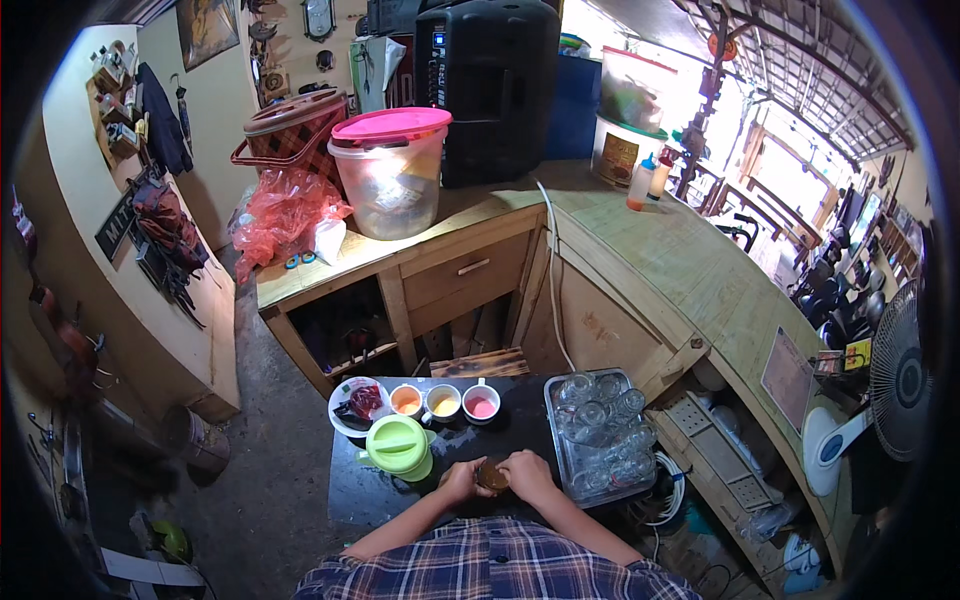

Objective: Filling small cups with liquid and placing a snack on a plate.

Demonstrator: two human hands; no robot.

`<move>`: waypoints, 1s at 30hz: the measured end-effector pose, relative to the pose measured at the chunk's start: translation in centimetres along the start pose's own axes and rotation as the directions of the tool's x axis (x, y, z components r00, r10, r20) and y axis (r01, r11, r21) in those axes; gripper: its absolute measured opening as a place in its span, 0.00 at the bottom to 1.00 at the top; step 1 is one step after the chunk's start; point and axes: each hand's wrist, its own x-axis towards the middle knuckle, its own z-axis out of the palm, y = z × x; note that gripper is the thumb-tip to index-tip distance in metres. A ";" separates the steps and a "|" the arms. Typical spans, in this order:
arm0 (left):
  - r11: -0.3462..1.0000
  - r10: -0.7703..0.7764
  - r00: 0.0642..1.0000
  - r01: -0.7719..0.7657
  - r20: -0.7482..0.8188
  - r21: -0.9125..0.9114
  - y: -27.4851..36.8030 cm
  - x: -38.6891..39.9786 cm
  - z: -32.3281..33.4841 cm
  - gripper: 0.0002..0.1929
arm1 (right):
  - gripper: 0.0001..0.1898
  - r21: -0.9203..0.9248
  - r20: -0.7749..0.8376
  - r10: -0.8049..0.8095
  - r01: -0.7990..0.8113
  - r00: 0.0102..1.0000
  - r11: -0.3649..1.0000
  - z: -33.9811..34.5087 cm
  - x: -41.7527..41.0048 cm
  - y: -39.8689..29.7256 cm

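Note:
Close in front of my body, my left hand (460,481) is wrapped around a small round container (492,478) with a brown top or brown contents; which of the two cannot be made out. Curled fingers of my right hand (525,475) touch its right side, and whatever they may hold is hidden. Beyond my hands stand three white cups, with orange (406,400), yellow (442,402) and pink (480,406) contents. A lime-green lidded pitcher (399,447) is left of my left hand. Behind it, a white plate (338,424) bears a dark red plastic-wrapped item (364,403).
Right of my hands, a metal tray (564,471) holds several upturned clear glasses (600,409) on the dark table (517,386). A wooden counter (480,225) wraps around ahead, carrying a pink-lidded bucket (394,176), a black speaker (495,97) and squeeze bottles (641,184). A fan (896,375) stands at right.

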 end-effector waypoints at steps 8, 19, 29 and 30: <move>0.999 0.045 0.999 -0.045 0.009 -0.019 -0.4 0.1 -0.1 0.40 | 0.07 -0.045 0.095 0.016 -0.012 0.995 0.999 -0.2 -0.1 -0.3; 0.997 0.047 0.999 -0.047 0.008 0.061 2.2 -0.7 -0.9 0.38 | 0.07 -0.094 0.104 0.053 -0.043 0.993 0.995 0.1 0.0 0.0; 0.993 0.100 0.995 -0.100 0.002 0.056 0.9 -0.2 -0.5 0.40 | 0.07 0.095 -0.053 -0.058 0.063 0.997 0.994 -0.9 -0.1 -0.1; 0.993 0.100 0.995 -0.100 0.003 0.056 0.9 -0.2 -0.5 0.40 | 0.07 0.008 0.011 -0.023 0.023 1.000 1.000 -0.7 -0.1 0.0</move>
